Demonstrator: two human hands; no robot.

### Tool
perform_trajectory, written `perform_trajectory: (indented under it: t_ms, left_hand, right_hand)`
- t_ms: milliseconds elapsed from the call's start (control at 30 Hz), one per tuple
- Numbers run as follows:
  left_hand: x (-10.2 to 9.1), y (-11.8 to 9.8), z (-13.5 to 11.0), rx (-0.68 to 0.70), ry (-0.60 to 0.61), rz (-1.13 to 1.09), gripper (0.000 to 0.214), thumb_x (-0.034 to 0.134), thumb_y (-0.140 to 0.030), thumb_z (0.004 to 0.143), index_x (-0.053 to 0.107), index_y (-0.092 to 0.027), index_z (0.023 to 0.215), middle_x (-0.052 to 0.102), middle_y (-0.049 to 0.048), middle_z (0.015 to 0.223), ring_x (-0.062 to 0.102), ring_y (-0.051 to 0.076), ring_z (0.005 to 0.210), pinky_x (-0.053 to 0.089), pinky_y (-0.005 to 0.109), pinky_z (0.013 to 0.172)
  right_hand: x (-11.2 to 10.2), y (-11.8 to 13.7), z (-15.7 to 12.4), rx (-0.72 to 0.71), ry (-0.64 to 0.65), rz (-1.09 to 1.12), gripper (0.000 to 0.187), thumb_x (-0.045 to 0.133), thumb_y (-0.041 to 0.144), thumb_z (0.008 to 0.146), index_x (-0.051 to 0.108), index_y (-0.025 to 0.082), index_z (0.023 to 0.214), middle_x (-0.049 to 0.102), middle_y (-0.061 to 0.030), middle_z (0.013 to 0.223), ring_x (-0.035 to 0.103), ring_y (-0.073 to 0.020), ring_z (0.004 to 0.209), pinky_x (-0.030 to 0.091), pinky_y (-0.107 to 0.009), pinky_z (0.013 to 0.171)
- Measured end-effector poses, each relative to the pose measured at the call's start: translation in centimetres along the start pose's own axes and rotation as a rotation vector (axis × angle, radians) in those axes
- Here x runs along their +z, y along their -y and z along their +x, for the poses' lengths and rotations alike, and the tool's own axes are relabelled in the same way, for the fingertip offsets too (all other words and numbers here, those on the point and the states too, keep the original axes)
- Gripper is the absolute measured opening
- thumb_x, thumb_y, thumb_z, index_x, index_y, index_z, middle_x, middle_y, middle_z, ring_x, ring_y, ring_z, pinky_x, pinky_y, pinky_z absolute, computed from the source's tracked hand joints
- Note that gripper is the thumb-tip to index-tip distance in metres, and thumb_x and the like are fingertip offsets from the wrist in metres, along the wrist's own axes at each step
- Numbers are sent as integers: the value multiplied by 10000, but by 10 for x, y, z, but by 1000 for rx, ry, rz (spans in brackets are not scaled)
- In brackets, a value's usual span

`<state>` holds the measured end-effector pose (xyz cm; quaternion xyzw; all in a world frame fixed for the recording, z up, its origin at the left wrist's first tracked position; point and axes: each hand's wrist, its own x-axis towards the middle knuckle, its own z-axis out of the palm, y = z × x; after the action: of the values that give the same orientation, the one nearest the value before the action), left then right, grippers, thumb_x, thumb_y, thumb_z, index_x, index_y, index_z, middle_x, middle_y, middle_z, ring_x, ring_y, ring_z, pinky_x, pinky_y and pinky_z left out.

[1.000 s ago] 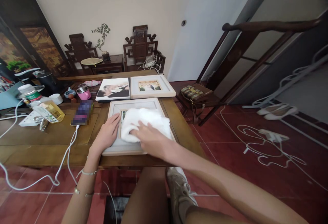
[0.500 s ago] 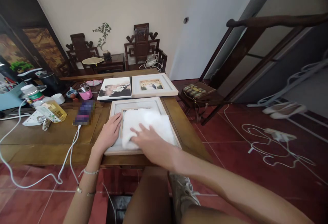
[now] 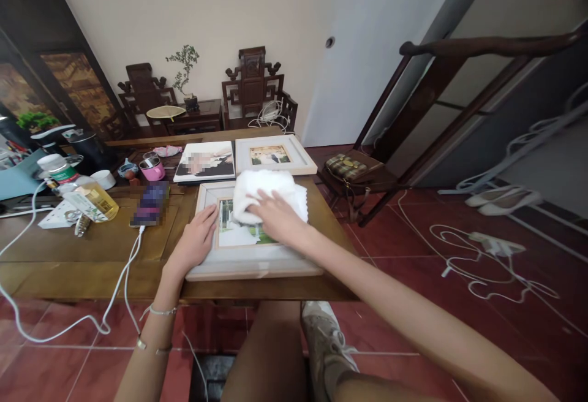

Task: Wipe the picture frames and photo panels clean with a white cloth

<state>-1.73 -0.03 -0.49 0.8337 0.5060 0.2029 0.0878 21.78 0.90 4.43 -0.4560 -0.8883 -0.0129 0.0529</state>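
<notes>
A pale framed photo (image 3: 248, 260) lies flat at the near edge of the wooden table (image 3: 82, 249). My left hand (image 3: 195, 244) rests flat on the frame's left border, fingers stretched out. My right hand (image 3: 278, 218) presses down on a white cloth (image 3: 264, 189) that covers the far half of the frame, fingers laid over it. The photo's lower part shows under the glass.
Two more pictures, an unframed print (image 3: 205, 161) and a framed photo (image 3: 274, 155), lie farther back. A phone (image 3: 149, 203) on a white cable, a pink cup (image 3: 152, 168), bottles (image 3: 87, 198) and small items crowd the left. A chair with a bag (image 3: 351, 167) stands right; cables (image 3: 482, 261) trail on the floor.
My right hand has pushed the cloth from the frame's near part to its far part, uncovering the lower photo. My left hand stays on the left border.
</notes>
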Motion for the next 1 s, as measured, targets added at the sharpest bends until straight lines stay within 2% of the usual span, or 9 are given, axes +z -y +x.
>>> perform_trajectory:
  t_ms: [100,200,333,433,533,633,767,867,1000]
  left_hand:
    - [0,1,0,4,6,7,466,295,-300,963,392,-171,1400,372,110,1480,328,245,1371,296,488,1117]
    - [-1,0,0,10,7,17,465,294,-299,965,383,-179,1405,369,104,1482,331,240,1370,294,485,1119]
    - [-1,-1,0,7,14,28,467,289,-291,965,383,-166,1405,363,107,1485,329,239,1370,296,476,1120]
    - [-1,-1,0,6,8,30,461,294,-282,962,398,-167,1396,370,106,1481,331,239,1369,300,469,1120]
    - [-1,-3,0,1,5,33,461,293,-272,961,396,-162,1396,377,109,1476,333,236,1368,306,462,1118]
    - [-3,-4,1,-1,10,36,466,293,-263,959,386,-152,1401,377,116,1475,335,234,1367,313,455,1116]
    - [-3,-4,1,7,14,44,463,290,-256,958,401,-139,1391,383,125,1470,331,238,1369,310,458,1118]
    - [-1,-2,1,9,7,43,458,295,-261,960,407,-144,1389,381,118,1474,325,234,1374,307,449,1121]
    - [0,-1,0,12,-2,37,458,292,-266,963,404,-149,1391,380,112,1476,324,230,1375,309,452,1119]
  right_hand:
    - [7,-28,22,80,-112,-108,603,411,-112,707,565,146,1230,354,-90,1488,225,-343,1377,229,-569,1064]
    - [10,-29,30,102,-85,-153,583,392,-115,727,589,161,1202,353,-68,1490,222,-362,1370,238,-580,1043]
    - [-3,6,13,28,85,-86,517,417,-89,735,624,158,1140,428,-99,1441,369,-365,1275,366,-495,936]
    - [-26,37,-19,-81,231,47,405,443,-51,739,647,129,1039,619,-161,1180,563,-299,1030,429,-366,767]
    - [-49,58,-52,-214,271,186,301,445,-21,737,647,132,900,659,-117,899,600,-233,808,408,-315,674]
    - [-54,66,-66,-282,242,258,308,445,-20,718,639,149,887,644,-86,844,595,-219,799,395,-302,664]
    - [-32,50,-46,-145,176,180,454,452,-59,710,635,163,1061,647,-122,1046,593,-244,972,422,-319,746]
    - [-9,19,-17,-40,45,91,561,480,-95,676,611,161,1158,559,-132,1295,451,-278,1233,384,-375,935]
    - [6,-22,11,135,-170,-74,596,430,-108,703,581,156,1216,385,-97,1470,268,-315,1362,276,-499,1044]
